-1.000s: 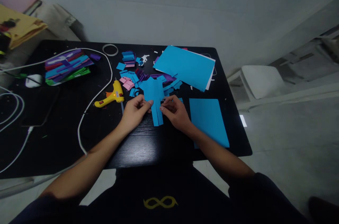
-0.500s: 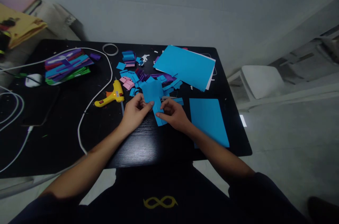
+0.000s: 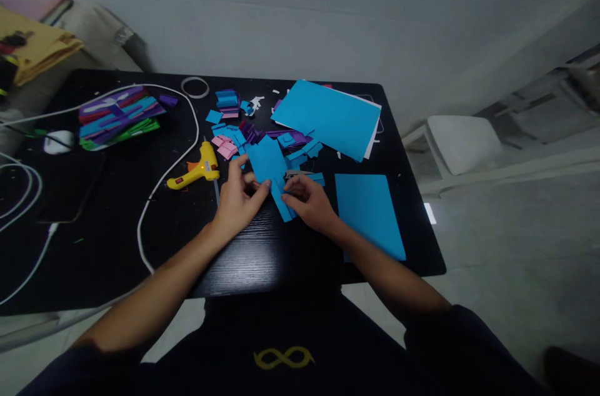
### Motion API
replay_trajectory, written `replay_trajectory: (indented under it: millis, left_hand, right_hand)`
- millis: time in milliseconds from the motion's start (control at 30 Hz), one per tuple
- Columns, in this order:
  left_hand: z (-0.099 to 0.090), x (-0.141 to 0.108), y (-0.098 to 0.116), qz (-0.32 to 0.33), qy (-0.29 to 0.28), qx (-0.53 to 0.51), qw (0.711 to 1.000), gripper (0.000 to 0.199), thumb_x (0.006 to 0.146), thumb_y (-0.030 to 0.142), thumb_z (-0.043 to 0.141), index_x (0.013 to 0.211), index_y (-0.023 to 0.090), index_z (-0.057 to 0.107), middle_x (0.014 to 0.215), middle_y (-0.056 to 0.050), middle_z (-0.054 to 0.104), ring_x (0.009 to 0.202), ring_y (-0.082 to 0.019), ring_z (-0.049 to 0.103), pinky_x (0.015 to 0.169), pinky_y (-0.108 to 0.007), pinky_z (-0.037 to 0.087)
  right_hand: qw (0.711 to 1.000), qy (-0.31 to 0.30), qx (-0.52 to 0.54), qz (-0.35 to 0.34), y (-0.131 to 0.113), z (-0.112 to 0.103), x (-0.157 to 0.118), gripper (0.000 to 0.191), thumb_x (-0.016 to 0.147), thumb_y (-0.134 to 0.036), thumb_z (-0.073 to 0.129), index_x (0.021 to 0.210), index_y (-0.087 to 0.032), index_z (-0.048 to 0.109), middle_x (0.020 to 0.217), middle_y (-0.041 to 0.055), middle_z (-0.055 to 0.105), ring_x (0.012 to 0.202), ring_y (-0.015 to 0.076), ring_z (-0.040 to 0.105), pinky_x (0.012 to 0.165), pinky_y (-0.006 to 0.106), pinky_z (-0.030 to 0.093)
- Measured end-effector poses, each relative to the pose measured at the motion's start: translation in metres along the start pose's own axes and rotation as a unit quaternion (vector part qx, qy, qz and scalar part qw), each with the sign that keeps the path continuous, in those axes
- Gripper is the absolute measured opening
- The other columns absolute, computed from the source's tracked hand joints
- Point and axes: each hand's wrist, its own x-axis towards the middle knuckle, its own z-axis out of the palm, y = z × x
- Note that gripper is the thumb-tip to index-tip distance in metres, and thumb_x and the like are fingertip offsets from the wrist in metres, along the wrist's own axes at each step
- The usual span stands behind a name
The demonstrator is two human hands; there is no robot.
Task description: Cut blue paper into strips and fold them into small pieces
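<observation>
Between my two hands is a piece of blue paper (image 3: pixel 269 162), its upper part wide and its lower part a narrower folded strip. My left hand (image 3: pixel 239 199) grips its left edge, the thumb in front and the other fingers partly hidden behind. On the right side, my right hand (image 3: pixel 307 201) pinches the lower strip between thumb and curled fingers. Just beyond the hands lie loose blue paper pieces (image 3: pixel 312 147), and a grey tool (image 3: pixel 298 174), partly covered, shows beside my right fingers. A yellow glue gun (image 3: pixel 201 168) rests left of my left hand.
Large blue sheets (image 3: pixel 328 115) lie at the back right, and a blue sheet (image 3: pixel 368 212) sits by my right forearm. A bundle of coloured paper (image 3: pixel 119 115), a phone (image 3: pixel 72 187), a white cable (image 3: pixel 140 227) and a tape ring (image 3: pixel 195 87) occupy the left and back.
The blue paper has tilted with its top slightly to the left. My left fingers have spread a little behind it, and my right fingers have shifted slightly along the strip.
</observation>
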Motion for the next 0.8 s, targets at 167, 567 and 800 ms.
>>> replay_trajectory:
  millis: [167, 567, 800]
  left_hand:
    - [0.000, 0.000, 0.002, 0.093, 0.040, 0.078, 0.992, 0.079, 0.091, 0.040, 0.074, 0.155, 0.025, 0.030, 0.091, -0.001, 0.066, 0.071, -0.017, 0.069, 0.066, -0.028, 0.056]
    - [-0.004, 0.001, 0.009, 0.092, -0.001, 0.135, 0.986, 0.018, 0.093, 0.028, 0.065, 0.106, 0.021, 0.075, 0.098, -0.003, 0.076, 0.078, -0.017, 0.065, 0.069, -0.028, 0.048]
    - [-0.004, 0.001, 0.011, 0.082, -0.025, 0.097, 0.992, 0.017, 0.091, 0.029, 0.068, 0.102, 0.020, 0.076, 0.097, -0.004, 0.077, 0.083, -0.019, 0.069, 0.075, -0.030, 0.051]
  right_hand:
    - [1.000, -0.003, -0.006, -0.025, -0.001, 0.002, -0.002, 0.019, 0.084, -0.026, 0.072, 0.091, -0.024, 0.055, 0.078, -0.0025, 0.065, 0.074, 0.0166, 0.067, 0.071, 0.032, 0.053]
    - [0.998, -0.033, -0.016, -0.051, -0.008, 0.005, -0.007, 0.024, 0.089, -0.035, 0.073, 0.092, -0.024, 0.052, 0.069, -0.0053, 0.058, 0.060, 0.0134, 0.056, 0.059, 0.029, 0.043]
    - [0.996, 0.042, 0.081, 0.013, -0.001, 0.000, 0.002, 0.033, 0.084, -0.044, 0.080, 0.093, -0.024, 0.055, 0.082, -0.0017, 0.067, 0.076, 0.0164, 0.067, 0.070, 0.031, 0.056]
